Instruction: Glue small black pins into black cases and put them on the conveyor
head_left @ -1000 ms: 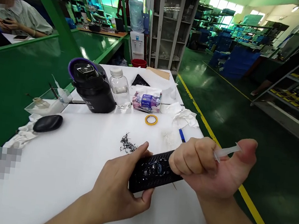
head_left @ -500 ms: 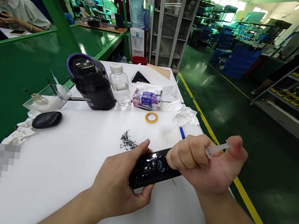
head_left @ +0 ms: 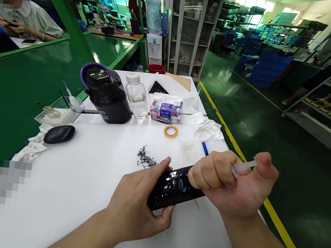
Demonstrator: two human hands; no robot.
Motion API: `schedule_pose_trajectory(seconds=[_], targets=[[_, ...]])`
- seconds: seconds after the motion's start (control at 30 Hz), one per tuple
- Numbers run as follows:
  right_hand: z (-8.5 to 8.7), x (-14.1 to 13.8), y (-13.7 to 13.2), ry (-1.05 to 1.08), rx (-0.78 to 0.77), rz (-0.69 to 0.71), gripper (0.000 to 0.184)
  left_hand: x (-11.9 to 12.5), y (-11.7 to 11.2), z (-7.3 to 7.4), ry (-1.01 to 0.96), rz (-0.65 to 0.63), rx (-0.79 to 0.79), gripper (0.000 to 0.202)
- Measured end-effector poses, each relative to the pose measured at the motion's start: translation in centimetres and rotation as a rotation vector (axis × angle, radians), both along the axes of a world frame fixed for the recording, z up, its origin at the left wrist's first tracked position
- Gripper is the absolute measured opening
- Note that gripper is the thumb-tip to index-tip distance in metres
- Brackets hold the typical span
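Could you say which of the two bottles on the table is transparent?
The smaller white-capped bottle; the big jug beside it is black.

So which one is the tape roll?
Start at the big black jug on the white table. Right of it stand a clear bottle and a printed packet; the tape roll lies flat just in front of the packet. It is the only yellow ring there.

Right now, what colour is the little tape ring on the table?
Yellow; the small round tape ring shows best in the head view.
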State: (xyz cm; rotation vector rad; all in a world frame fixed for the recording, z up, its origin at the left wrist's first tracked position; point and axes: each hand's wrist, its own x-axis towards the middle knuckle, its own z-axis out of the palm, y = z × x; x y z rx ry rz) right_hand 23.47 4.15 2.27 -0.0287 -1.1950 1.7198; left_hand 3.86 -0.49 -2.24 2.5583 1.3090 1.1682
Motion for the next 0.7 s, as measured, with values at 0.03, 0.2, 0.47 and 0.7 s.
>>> schedule_pose_trajectory(seconds=[0.03, 0.2, 0.47, 0.7], targets=[[0.0, 0.01, 0.0, 0.001, -0.001, -0.003, 0.062, 0.03, 0.0, 0.01, -0.002, -0.002, 0.001, 0.085], [0.04, 0.02, 0.02, 0.003, -0.002, -0.008, 0.062, 0.02, 0.0, 0.09, -0.016, -0.014, 0.011, 0.083], [-0.04, 0.06, -0.05, -0.027, 0.012, -0.025, 0.063, -0.02, 0.02, -0.01, -0.021, -0.014, 0.024, 0.081], [0.29, 0.11, 0.06, -0.094, 0.058, -0.034, 0.064, -0.06, 0.09, 0.22, 0.007, -0.001, -0.01, 0.083]])
